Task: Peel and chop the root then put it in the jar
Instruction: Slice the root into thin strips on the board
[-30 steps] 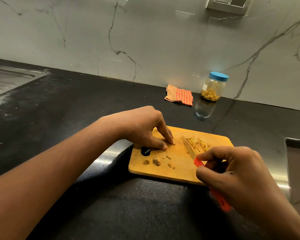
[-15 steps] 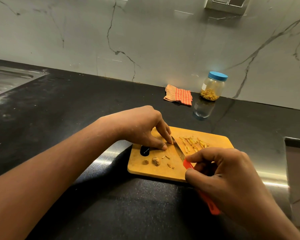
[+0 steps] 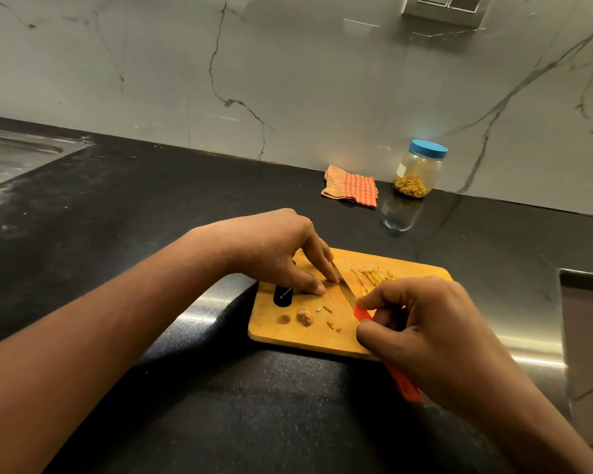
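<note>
A wooden cutting board (image 3: 322, 333) lies on the black counter. My left hand (image 3: 278, 251) pins a small piece of root to the board with thumb and fingertips; the piece is mostly hidden under them. My right hand (image 3: 428, 336) grips a knife by its red handle (image 3: 403, 381), and the blade (image 3: 344, 287) rests right beside my left fingertips. A pile of yellow cut strips (image 3: 374, 277) lies on the board's far right. Root scraps (image 3: 303, 316) sit near the front edge. A glass jar (image 3: 420, 169) with a blue lid, holding cut pieces, stands by the wall.
An orange checked cloth (image 3: 351, 187) lies left of the jar. A steel sink (image 3: 11, 155) is at the far left. The counter drops off at a recess (image 3: 586, 302) on the right. The board has a dark handle slot (image 3: 283, 295).
The knife blade has slid left from the pile of cut strips to my left fingertips. My right hand moved left with it. My left hand stayed in place.
</note>
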